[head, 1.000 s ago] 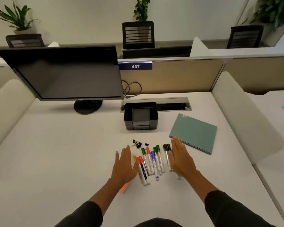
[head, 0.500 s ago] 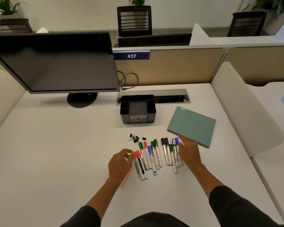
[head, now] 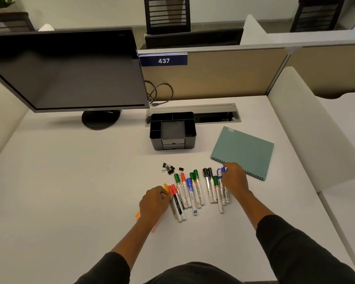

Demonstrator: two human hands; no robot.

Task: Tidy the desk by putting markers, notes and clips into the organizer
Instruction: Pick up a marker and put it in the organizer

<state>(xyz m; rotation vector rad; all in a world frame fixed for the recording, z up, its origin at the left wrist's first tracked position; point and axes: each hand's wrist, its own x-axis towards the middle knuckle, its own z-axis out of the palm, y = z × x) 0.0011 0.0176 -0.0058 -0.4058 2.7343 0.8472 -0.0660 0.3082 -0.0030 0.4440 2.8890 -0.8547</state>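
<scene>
Several markers lie side by side on the white desk in two bunches: a left bunch (head: 188,193) with red, green, blue and yellow caps, and a right bunch (head: 212,187) with black, green and blue caps. My left hand (head: 154,203) has its fingers curled, fingertips pinching the leftmost yellow and red markers. My right hand (head: 234,181) grips a blue-capped marker (head: 223,170) at the right bunch's edge. Orange-pink sticky notes (head: 137,215) peek out from under my left hand. Small black binder clips (head: 168,168) lie just beyond the markers. The black organizer (head: 155,128) stands behind them, its compartments empty.
A teal spiral notebook (head: 244,152) lies to the right of the organizer, touching my right hand's far side. A dark monitor (head: 66,70) stands at the back left. A cable slot (head: 213,115) and a partition run along the back edge.
Both hands went from flat and open beside the markers to curled, closing on the outer markers. Moving my right hand aside uncovered the right bunch. The camera tilted down.
</scene>
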